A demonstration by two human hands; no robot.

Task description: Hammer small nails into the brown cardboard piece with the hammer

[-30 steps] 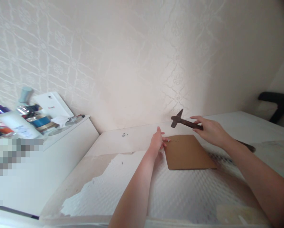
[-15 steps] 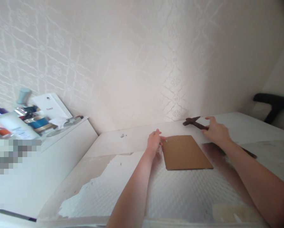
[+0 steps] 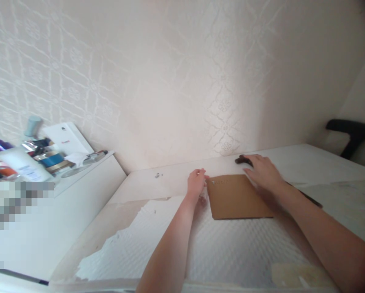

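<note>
right grip [image 3: 262, 173] on dark brown hammer [image 3: 241, 160]

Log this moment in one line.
left hand: pinched at brown board corner | right hand: over hammer on table, grip unclear

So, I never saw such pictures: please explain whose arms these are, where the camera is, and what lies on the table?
One camera sits on a person's head, looking forward and down, so both bare arms are that person's own. The left hand pinches its fingertips together at the far left corner of a flat brown cardboard sheet; what they pinch is too small to tell. The right hand lies over a dark hammer on the white table; whether it grips is unclear. The cardboard sheet lies on a white textured sheet. A white shelf with bottles stands at the left.
</note>
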